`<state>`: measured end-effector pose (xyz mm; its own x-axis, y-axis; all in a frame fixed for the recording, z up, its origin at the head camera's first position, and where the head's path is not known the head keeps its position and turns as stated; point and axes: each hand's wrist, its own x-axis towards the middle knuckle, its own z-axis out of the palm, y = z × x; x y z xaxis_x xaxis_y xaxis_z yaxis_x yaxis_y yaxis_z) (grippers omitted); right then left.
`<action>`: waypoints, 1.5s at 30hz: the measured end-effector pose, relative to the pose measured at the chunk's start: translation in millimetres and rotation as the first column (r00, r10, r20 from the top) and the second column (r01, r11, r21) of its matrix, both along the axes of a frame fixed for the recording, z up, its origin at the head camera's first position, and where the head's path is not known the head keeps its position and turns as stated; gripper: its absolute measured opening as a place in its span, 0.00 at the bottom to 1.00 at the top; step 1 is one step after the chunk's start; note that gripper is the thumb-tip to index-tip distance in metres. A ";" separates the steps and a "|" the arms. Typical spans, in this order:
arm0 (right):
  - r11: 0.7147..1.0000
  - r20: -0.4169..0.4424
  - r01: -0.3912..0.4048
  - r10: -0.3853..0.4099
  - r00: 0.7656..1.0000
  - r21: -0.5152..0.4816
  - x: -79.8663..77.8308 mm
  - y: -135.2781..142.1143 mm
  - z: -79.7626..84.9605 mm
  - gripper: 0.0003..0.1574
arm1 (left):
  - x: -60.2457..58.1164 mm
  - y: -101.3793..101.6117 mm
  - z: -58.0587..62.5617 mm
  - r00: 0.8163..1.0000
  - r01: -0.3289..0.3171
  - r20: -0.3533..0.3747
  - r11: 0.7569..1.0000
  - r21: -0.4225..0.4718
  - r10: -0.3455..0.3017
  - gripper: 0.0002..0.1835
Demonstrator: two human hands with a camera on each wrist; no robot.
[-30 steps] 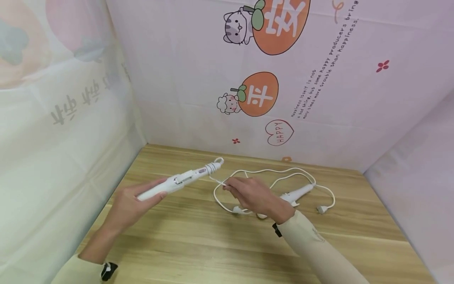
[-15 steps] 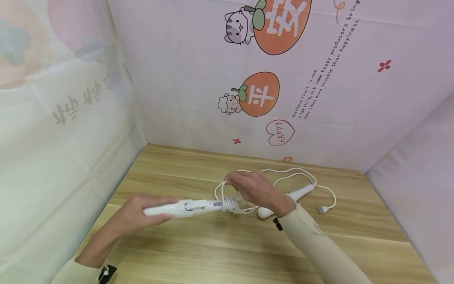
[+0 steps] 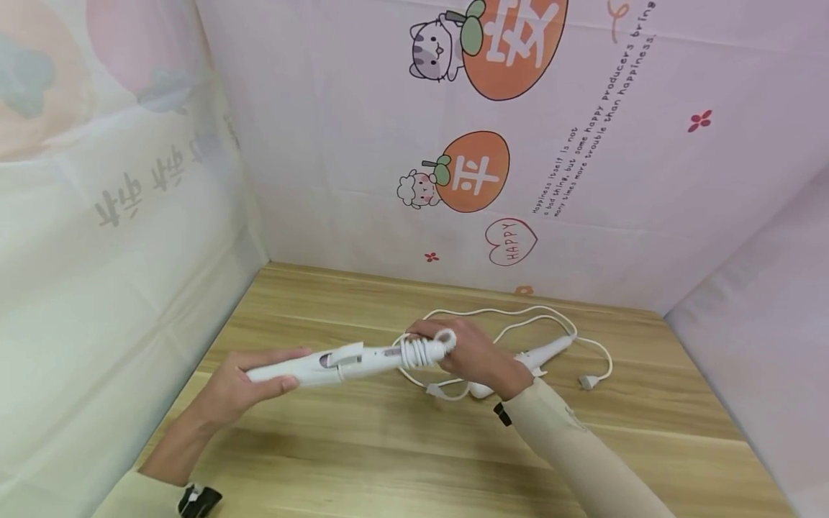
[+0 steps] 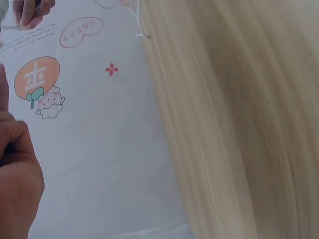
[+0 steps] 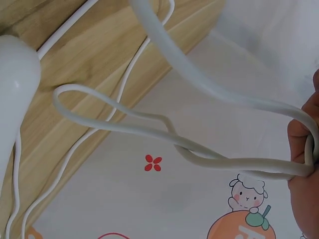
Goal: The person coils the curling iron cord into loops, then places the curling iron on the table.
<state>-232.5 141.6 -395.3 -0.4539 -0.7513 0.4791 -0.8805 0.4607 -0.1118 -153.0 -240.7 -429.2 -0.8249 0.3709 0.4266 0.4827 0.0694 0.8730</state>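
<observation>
My left hand (image 3: 229,381) grips a white curling iron (image 3: 372,359) by one end, holding it above the table and tilted slightly up to the right. Several turns of white cord (image 3: 419,352) wrap the iron's other end. Just behind that end, my right hand (image 3: 476,352) has its fingers curled on the cord, partly hidden by the iron. In the right wrist view, the cord (image 5: 199,89) runs in loops into the right hand's fingers (image 5: 301,199). The left wrist view catches only part of the left hand (image 4: 17,184), with the right hand (image 4: 32,12) at the top corner.
A second white curling iron (image 3: 550,350) lies on the wooden table (image 3: 388,460) beyond my right wrist. Its cord (image 3: 524,311) loops toward the back, and a plug (image 3: 588,382) lies to the right. Another plug (image 3: 435,390) is below my right hand. Printed cloth walls (image 3: 337,144) surround the table.
The iron's wrapped end dipped to level, then rose again and now sits farther right. More turns of cord wrap it. My right hand keeps hold of the cord close by.
</observation>
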 end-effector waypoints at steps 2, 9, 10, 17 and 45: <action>1.000 -0.037 0.028 -0.028 0.999 0.010 1.8 -2.2 -0.8 0.09 | -1.5 3.7 0.6 0.999 -0.054 0.006 0.998 0.028 0.054 0.25; 0.999 -0.096 0.046 -0.046 0.994 0.001 6.8 -12.3 -1.6 0.03 | -6.6 20.4 1.1 0.979 -0.199 -0.036 0.978 0.067 0.201 0.23; 0.999 -0.087 0.047 -0.047 0.995 -0.004 7.7 -13.3 -1.5 0.02 | -6.2 22.0 1.4 0.973 -0.223 -0.040 0.973 0.060 0.226 0.23; 0.996 0.015 0.083 -0.084 0.996 0.009 12.9 -14.7 2.7 0.06 | -1.7 25.4 6.6 0.921 -0.389 -0.043 0.921 -0.018 0.388 0.23; 0.999 -0.197 -0.040 0.042 0.979 0.010 13.3 -10.6 12.9 0.20 | 1.6 15.2 11.8 0.868 -0.486 -0.080 0.807 -0.337 0.490 0.23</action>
<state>-219.2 131.0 -382.4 -0.3197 -0.7706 0.5513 -0.9031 0.4239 0.0688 -151.4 -225.5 -417.4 -0.9392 0.0365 0.3413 0.2977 0.5815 0.7571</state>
